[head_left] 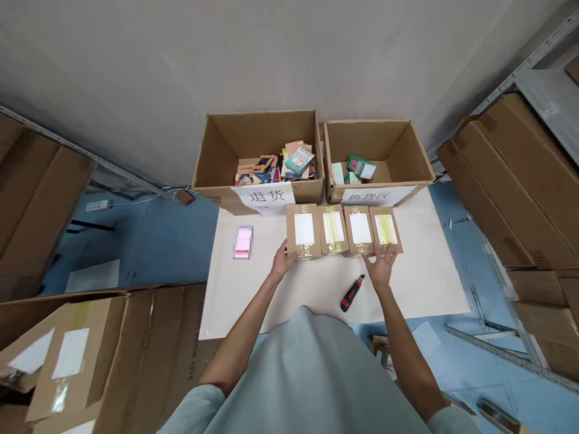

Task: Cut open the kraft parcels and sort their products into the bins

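Observation:
Several small taped cardboard parcels with white labels stand in a row on a white sheet (316, 289) on the floor. My left hand (284, 259) rests with spread fingers against the near left corner of the leftmost parcel (303, 231). My right hand (382, 263) lies open, fingers apart, against the front of the rightmost parcel (386, 229). Neither hand holds anything. A red and black utility knife (352, 293) lies on the sheet just left of my right wrist.
Behind the row stand two open cartons with paper signs: the left carton (217, 160) holds books, the right carton (407, 157) a few small boxes. A pink blurred item (243, 242) lies on the sheet. Large cartons (113, 349) and shelving (511, 175) flank both sides.

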A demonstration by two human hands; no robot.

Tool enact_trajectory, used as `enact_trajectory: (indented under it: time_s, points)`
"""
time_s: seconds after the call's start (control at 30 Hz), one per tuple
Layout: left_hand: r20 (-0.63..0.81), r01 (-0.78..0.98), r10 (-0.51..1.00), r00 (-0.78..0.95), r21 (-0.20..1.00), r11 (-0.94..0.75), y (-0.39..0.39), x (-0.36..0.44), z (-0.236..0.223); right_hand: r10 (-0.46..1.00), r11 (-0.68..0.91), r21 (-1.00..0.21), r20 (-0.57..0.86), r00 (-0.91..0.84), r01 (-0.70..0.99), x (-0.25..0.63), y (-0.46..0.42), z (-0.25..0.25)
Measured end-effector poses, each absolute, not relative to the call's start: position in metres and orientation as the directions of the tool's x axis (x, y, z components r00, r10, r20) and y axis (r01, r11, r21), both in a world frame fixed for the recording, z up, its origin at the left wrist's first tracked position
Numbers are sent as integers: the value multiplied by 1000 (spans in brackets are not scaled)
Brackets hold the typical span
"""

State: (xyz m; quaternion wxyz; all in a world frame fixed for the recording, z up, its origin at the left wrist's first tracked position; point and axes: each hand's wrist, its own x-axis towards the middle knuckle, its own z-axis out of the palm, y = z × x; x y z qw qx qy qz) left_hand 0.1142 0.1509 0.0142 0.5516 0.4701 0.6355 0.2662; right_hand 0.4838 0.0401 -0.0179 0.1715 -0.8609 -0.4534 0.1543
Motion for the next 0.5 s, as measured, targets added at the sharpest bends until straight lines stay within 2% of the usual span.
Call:
enact_trajectory:
  time_s: [0.17, 0.37, 0.43, 0.5]
  points:
    - [-450, 297, 893, -24, 850, 436, 149, 123, 0, 845, -520, -451, -149, 514, 725, 499, 59, -18]
    - [-393, 283, 914, -105, 869, 406, 109, 110, -3, 845, -517, -509, -178, 504, 688, 482, 59, -2]
    - [-387, 274, 915, -118, 873, 404, 92, 110, -5, 888, -427, -559, -111, 446, 711, 469, 67, 13]
    - [-391, 258, 910, -135, 873, 413, 75, 112, -7, 954, -246, -630, -24, 298, 736, 450, 81, 32]
